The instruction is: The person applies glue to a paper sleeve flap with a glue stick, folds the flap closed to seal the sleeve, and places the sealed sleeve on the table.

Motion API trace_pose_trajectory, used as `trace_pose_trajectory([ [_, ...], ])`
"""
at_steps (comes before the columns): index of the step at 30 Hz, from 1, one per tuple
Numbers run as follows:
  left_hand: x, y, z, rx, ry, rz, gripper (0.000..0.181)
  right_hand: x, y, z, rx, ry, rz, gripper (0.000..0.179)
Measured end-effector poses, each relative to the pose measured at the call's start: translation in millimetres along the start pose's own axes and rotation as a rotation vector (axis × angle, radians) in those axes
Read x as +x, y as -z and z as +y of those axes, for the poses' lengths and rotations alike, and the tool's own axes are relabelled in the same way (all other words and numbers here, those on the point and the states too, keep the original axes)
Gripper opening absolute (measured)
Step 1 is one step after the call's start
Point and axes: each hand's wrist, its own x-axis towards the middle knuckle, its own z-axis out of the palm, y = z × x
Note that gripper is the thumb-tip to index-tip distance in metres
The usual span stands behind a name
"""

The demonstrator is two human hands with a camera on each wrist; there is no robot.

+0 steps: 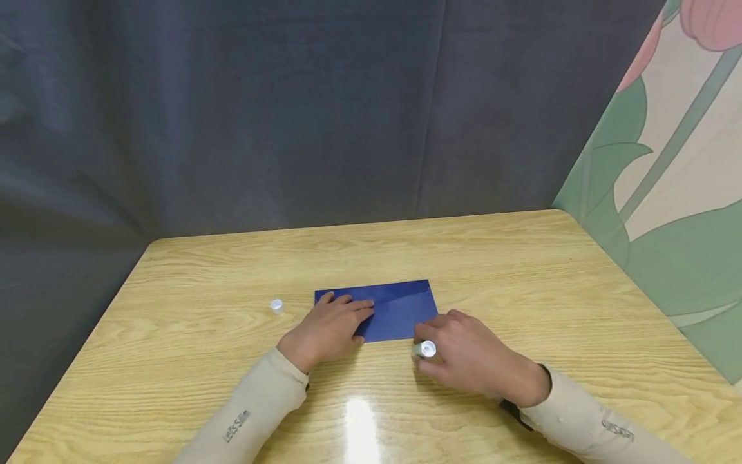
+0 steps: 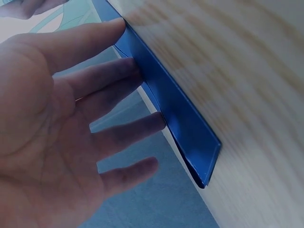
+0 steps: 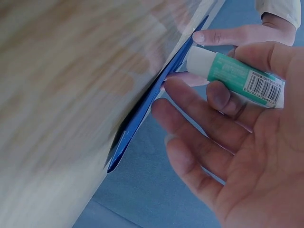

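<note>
A dark blue envelope (image 1: 400, 316) lies flat on the wooden table, its long side running left to right. Spread over its left part is my left hand (image 1: 333, 325), whose fairly straight fingertips touch the paper in the left wrist view. By the near right corner, my right hand (image 1: 472, 351) holds a green and white glue stick (image 3: 242, 78) between thumb and index finger. The glue stick's barcode faces the right wrist camera, and its other white end points up in the head view. The right hand's other fingers (image 3: 204, 104) reach toward the envelope's edge.
A small white cap (image 1: 277, 306) sits on the table (image 1: 232, 270) left of the envelope. Dark grey curtain (image 1: 301, 116) hangs behind the table and on its left. A flower-patterned panel (image 1: 684, 180) stands along the right side.
</note>
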Motion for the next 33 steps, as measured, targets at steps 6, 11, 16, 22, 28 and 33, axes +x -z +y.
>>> trace_pose_trajectory([
  [6, -1.0, 0.7, 1.3, -0.007, 0.005, 0.008, 0.054, -0.4, -1.2, -0.1, -0.001, 0.012, -0.003, 0.009],
  [11, -1.3, 1.4, 2.3, -0.002, 0.004, 0.013, 0.053, -0.7, -1.4, -0.3, -0.007, 0.01, -0.002, 0.009],
  [16, -0.3, 1.0, 3.1, 0.014, -0.002, 0.013, 0.053, -0.9, -1.1, -0.6, -0.016, -0.001, -0.005, 0.01],
  [22, 1.0, 0.1, 3.7, 0.026, -0.008, 0.013, 0.052, -0.9, -0.5, -1.4, -0.023, -0.012, -0.019, 0.011],
  [28, 0.2, -0.1, 4.8, 0.018, -0.008, 0.019, 0.052, -1.1, -0.1, -1.7, -0.033, 0.0, -0.021, 0.013],
  [33, -2.2, 1.3, 6.7, 0.034, 0.0, 0.024, 0.056, -0.8, -0.4, -0.9, -0.03, 0.003, -0.004, 0.016],
])
